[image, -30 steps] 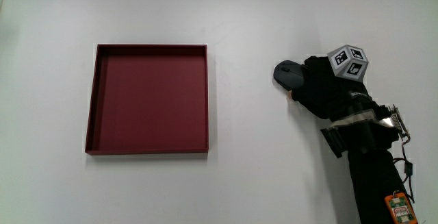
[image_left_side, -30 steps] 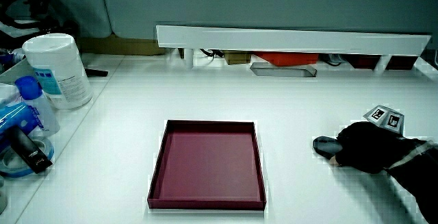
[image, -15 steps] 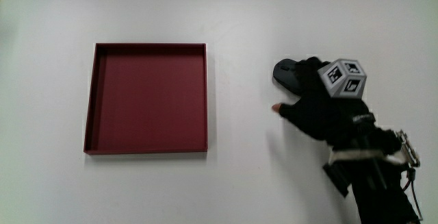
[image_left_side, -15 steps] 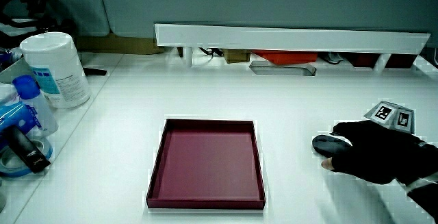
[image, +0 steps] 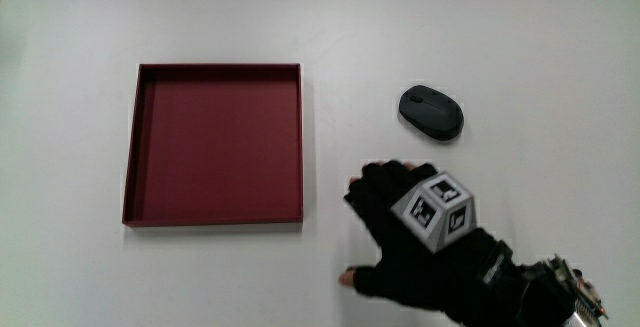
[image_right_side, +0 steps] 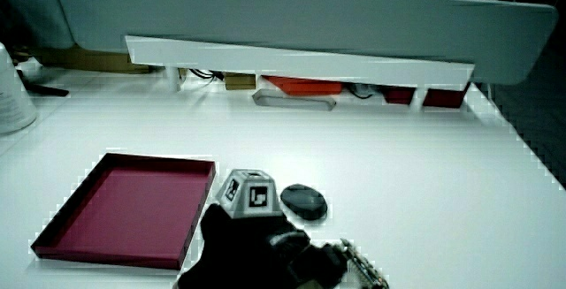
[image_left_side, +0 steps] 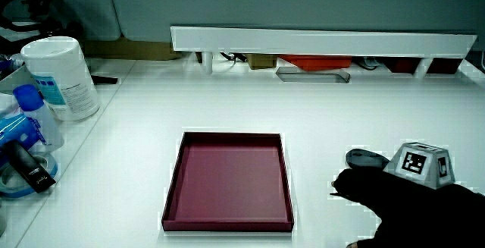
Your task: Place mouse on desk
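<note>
A dark grey mouse [image: 431,112] lies flat on the white desk [image: 400,27] beside the red tray [image: 214,143]. In both side views the mouse [image_left_side: 365,158] [image_right_side: 303,201] shows partly past the hand. The gloved hand [image: 400,229] is over the bare desk, nearer to the person than the mouse and apart from it. Its fingers are spread and hold nothing. The patterned cube [image: 433,210] sits on its back. In both side views the hand [image_left_side: 394,202] [image_right_side: 243,240] hovers low above the desk.
The shallow red tray [image_left_side: 229,180] holds nothing. A white wipes canister [image_left_side: 62,77], a blue bottle [image_left_side: 36,115] and other items stand at the table's edge in a side view. A low white partition [image_right_side: 301,59] runs along the table's edge farthest from the person.
The hand let go of the mouse and drew back toward the person, fingers spreading. The mouse stays where it was on the desk, now fully uncovered.
</note>
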A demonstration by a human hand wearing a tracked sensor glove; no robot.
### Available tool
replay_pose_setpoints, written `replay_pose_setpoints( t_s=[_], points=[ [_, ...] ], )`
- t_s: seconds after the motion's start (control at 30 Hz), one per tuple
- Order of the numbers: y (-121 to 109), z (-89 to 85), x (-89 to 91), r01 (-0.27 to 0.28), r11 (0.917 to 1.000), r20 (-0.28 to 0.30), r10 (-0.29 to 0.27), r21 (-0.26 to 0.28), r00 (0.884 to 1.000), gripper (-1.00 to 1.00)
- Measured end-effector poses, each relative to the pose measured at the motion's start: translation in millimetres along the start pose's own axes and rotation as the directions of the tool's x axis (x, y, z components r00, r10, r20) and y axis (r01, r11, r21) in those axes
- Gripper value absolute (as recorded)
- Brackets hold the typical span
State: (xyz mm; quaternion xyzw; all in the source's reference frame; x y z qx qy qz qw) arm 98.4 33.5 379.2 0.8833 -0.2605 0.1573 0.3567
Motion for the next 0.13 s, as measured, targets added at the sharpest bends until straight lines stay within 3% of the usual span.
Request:
replay_pose_setpoints(
  t_s=[0.03,0.13],
  points=[
    [-2,-1.9,-5.9,-0.027,0.9989,-0.024,0.026,-0.037,0.999,-1.0],
    [-5,-7.2,-18.2,-0.065,0.9958,-0.003,0.065,-0.063,0.998,-1.0]
  ],
)
